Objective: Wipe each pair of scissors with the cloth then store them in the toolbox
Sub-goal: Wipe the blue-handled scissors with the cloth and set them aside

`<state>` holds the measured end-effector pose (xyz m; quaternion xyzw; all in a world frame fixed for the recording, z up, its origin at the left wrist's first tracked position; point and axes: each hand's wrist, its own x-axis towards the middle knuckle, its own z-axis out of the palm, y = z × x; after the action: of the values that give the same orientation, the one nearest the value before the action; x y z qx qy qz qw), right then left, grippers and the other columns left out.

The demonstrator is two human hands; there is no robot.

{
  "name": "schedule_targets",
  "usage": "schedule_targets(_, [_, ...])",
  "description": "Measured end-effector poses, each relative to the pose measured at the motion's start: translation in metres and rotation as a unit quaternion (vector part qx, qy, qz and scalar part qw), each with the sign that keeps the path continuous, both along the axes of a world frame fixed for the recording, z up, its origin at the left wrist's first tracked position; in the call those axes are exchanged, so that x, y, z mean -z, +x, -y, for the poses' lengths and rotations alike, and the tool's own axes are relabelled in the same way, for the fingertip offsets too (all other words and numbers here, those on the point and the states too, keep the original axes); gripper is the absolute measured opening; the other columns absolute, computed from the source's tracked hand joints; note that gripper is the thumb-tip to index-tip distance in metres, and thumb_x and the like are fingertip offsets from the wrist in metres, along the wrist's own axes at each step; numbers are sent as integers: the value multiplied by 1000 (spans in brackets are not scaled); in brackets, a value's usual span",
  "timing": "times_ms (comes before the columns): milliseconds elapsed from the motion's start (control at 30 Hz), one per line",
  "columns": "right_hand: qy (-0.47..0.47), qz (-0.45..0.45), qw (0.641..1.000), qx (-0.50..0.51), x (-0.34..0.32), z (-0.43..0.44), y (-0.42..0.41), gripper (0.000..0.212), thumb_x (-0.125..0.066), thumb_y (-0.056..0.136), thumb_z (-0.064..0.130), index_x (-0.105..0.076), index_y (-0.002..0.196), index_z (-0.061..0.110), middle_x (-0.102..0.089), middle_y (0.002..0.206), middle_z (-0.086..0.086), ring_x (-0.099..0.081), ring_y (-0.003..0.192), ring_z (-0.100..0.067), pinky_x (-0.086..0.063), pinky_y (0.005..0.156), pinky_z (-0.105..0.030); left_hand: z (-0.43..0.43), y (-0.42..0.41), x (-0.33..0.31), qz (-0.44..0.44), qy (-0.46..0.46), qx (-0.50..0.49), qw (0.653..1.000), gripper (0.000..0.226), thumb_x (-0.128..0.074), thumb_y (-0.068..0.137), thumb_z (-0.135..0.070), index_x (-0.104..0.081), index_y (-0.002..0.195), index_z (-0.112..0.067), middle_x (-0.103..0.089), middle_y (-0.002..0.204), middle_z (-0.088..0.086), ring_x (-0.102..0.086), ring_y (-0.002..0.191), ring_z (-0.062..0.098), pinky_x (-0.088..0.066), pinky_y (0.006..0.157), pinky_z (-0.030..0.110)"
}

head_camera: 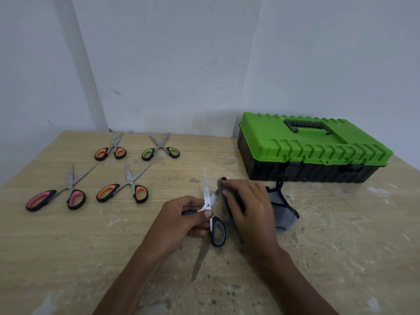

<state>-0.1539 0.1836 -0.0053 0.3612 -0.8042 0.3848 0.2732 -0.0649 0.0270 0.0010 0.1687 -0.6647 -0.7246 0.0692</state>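
Left hand [181, 220] gripping blue-handled scissors [212, 214] blades apart, right hand [247, 208] pinching grey cloth [281, 206] round one blade, closed green toolbox [311, 146] beyond on tabletop [341, 246]

A worn, pale wooden table [68, 246] is standing against plain white walls [181, 64]; soft, even light is falling across its speckled top.

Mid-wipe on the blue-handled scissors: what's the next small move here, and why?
Probably slide the cloth out along the blade it is pinched around by the right hand, toward the tip. The left hand holds the blue-handled scissors open, the other blade is bare, and the toolbox lid is shut, so storing looks premature.
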Motion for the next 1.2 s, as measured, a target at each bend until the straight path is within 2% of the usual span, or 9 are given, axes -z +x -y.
schedule_targets(133, [80,-35,996,14,8,6,1,20,-70,93,22,-75,112,23,-58,127,0,-48,114,-25,-46,88,-36,1,-1,1,2,-19,9,1000,14,-74,90,-6,-74,103,-9,-79,95,7,-78,79,26,-62,62,25])
schedule_targets(233, [114,-86,990,-10,10,3,5,29,-64,93,22,-71,120,17,-62,129,-1,-50,118,-22,-42,94,-33,3,0,1,6,-11,3,1000,16,-76,88,-7,-74,103,-11,-79,96,6,-78,80,28,-61,63,25])
schedule_targets(333, [153,-81,984,-44,15,-1,9,40,-56,92,26,-66,128,11,-64,131,-3,-55,120,-18,-40,97,-28,5,0,1,15,-25,20,999,19,-76,89,-10,-75,108,-9,-79,98,9,-78,81,29,-61,65,26])
schedule_targets(533, [108,-72,992,0,8,4,-5,34,-59,88,18,-71,118,6,-66,118,-4,-60,106,-21,-52,84,-34,5,1,0,19,-16,28,999,21,-75,89,-7,-73,110,-3,-78,96,17,-78,80,28,-60,62,25])
schedule_targets(700, [146,-102,983,-49,12,3,6,31,-62,91,21,-71,116,4,-65,117,-6,-57,105,-21,-47,85,-31,5,2,-2,17,-27,40,999,16,-74,91,-10,-76,107,-10,-79,93,12,-77,84,29,-61,64,25])
schedule_targets(800, [120,-67,990,-6,17,1,-12,32,-70,87,10,-70,119,4,-64,119,-4,-56,109,-19,-51,86,-34,5,2,-2,21,-26,32,999,18,-75,90,-9,-75,108,-6,-78,92,14,-77,78,24,-61,64,27])
schedule_targets(933, [79,-40,996,-15,11,0,1,30,-65,94,12,-67,123,4,-58,122,1,-47,114,-4,-41,97,-19,5,2,-4,14,-28,37,999,14,-74,90,-9,-76,104,-9,-79,90,11,-76,75,21,-60,61,26])
schedule_targets(1033, [143,-100,982,-70,14,1,18,31,-59,95,14,-68,123,7,-57,122,-4,-52,113,-18,-44,94,-25,6,3,-5,12,-41,47,998,14,-72,92,-13,-78,104,-16,-80,89,7,-74,72,15,-58,61,24])
schedule_targets(1200, [132,-60,989,16,16,3,-2,37,-73,86,8,-65,122,11,-50,111,-2,-50,101,-22,-51,77,-36,6,3,-5,17,-35,46,998,12,-72,92,-10,-78,103,-12,-78,80,7,-71,66,13,-58,60,23])
